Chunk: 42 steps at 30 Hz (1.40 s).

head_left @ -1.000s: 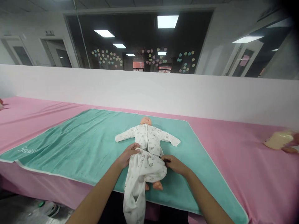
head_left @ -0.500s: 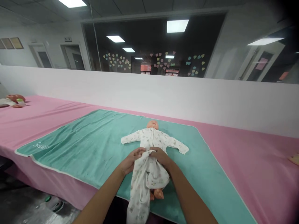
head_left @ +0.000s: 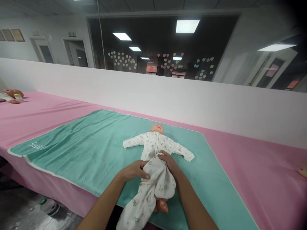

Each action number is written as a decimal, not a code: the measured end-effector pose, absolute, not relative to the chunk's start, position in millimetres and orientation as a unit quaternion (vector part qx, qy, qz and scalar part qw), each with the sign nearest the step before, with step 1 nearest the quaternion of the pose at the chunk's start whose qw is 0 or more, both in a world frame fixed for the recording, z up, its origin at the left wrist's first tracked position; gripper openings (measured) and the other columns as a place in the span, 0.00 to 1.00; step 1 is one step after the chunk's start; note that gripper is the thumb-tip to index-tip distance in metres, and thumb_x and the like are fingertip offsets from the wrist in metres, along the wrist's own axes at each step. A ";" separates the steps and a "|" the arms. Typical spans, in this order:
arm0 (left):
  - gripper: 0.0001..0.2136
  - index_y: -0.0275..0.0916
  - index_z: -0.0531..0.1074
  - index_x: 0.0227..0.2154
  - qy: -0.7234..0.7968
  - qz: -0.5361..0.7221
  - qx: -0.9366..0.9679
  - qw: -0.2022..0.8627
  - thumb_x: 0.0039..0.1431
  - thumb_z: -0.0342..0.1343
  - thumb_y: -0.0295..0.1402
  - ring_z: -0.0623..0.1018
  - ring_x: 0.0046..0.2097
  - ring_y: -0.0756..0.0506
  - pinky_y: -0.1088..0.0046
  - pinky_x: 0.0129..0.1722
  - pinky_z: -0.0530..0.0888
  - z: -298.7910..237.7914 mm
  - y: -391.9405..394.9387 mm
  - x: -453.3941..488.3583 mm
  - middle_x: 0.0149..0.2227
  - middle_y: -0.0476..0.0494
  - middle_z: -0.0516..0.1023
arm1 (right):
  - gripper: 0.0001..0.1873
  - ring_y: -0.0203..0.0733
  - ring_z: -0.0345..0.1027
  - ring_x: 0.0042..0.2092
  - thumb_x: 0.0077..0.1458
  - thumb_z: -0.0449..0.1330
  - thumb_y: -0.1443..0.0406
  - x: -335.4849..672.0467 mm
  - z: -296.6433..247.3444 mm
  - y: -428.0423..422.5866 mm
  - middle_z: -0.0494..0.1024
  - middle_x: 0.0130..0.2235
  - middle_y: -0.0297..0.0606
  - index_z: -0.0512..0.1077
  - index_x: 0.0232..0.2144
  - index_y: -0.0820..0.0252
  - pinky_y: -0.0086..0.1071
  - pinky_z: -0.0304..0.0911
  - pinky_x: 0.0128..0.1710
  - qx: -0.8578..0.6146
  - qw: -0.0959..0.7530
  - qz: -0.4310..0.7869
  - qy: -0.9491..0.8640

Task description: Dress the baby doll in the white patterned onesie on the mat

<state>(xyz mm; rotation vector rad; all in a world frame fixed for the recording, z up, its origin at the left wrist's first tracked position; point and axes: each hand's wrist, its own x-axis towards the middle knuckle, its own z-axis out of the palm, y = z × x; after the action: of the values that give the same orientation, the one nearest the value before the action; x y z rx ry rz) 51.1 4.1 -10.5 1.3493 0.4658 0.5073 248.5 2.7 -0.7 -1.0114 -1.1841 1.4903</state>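
Note:
A baby doll [head_left: 157,128] lies on its back, head away from me, in a white patterned long-sleeved top with the sleeves spread out. Over its lower body are white patterned baby pants [head_left: 137,209], with one leg trailing towards me and the other bunched up. My left hand [head_left: 137,171] grips the pants' left side, thumb on top of the cloth. At the waistband, near the doll's belly, my right hand [head_left: 168,159] pinches the fabric, its fingers partly hidden. The doll's feet [head_left: 162,205] stick out below the bunched cloth.
A green towel [head_left: 96,143] lies under the doll on a pink-covered table [head_left: 251,159]. Another doll [head_left: 13,93] lies at the far left. A white low wall [head_left: 120,86] borders the back. Below the table, a container with a green lid [head_left: 48,204] stands on the floor.
My left hand has slid down from the waistband to the side of the pants. The trailing pant leg has swung left. My right hand stays at the waistband.

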 end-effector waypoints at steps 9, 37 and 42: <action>0.16 0.36 0.70 0.40 0.165 0.412 0.476 0.759 0.53 0.56 0.41 0.72 0.32 0.49 0.75 0.32 0.67 -18.0 1.5 57.8 0.33 0.42 0.73 | 0.21 0.42 0.66 0.35 0.37 0.66 0.53 244.6 8.4 -16.2 0.74 0.33 0.36 0.73 0.33 0.60 0.33 0.60 0.34 -0.346 0.263 0.616 -0.656; 0.19 0.32 0.72 0.38 0.201 0.404 0.522 0.724 0.53 0.54 0.45 0.71 0.30 0.49 0.74 0.31 0.65 -12.7 0.6 63.8 0.30 0.42 0.74 | 0.26 0.46 0.68 0.39 0.41 0.64 0.51 238.9 -2.0 -13.9 0.76 0.36 0.40 0.72 0.39 0.62 0.39 0.63 0.41 -0.345 0.362 0.623 -0.601; 0.16 0.32 0.74 0.32 0.201 0.326 0.597 0.705 0.37 0.66 0.34 0.71 0.33 0.47 0.75 0.32 0.65 -7.6 0.6 61.8 0.31 0.46 0.74 | 0.25 0.46 0.69 0.36 0.48 0.57 0.49 237.3 -10.1 -12.3 0.76 0.31 0.43 0.72 0.38 0.64 0.38 0.64 0.36 -0.320 0.465 0.637 -0.525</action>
<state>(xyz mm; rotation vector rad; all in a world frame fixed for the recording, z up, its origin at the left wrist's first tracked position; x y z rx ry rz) 61.8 0.6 -7.6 1.3280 0.4477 0.7250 237.3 -12.3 -10.1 -0.7852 -1.2898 1.5645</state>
